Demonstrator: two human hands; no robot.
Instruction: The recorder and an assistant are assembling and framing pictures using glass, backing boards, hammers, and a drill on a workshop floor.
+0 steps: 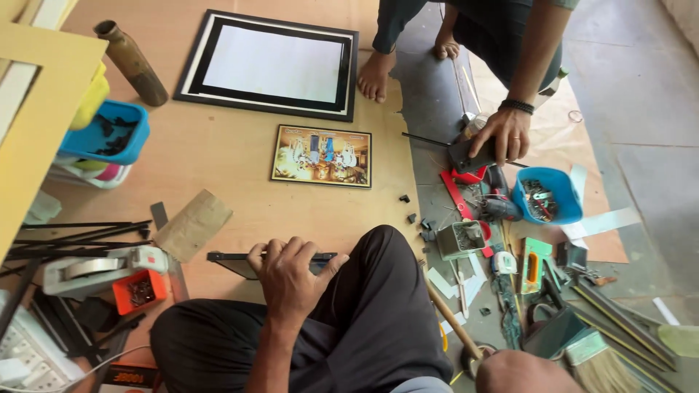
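Observation:
My left hand (291,280) grips a thin black frame strip (229,257) that lies across the plywood floor just beyond my knee in dark trousers. At the bottom edge my right hand (524,372) is mostly cut off by the frame. It sits at the end of a wooden handle (448,314), and I cannot tell whether it holds it. A small framed colourful picture (321,156) lies ahead of my left hand. Farther off is a large black frame with a white centre (273,64).
Another person squats at the top right, their hand (504,135) on a black tool. Nearby are a blue bowl of small hardware (546,195), a tape measure, loose tools and strips. At the left are a blue tub (109,133), a brown bottle (131,62), a tape dispenser (102,268) and black rods.

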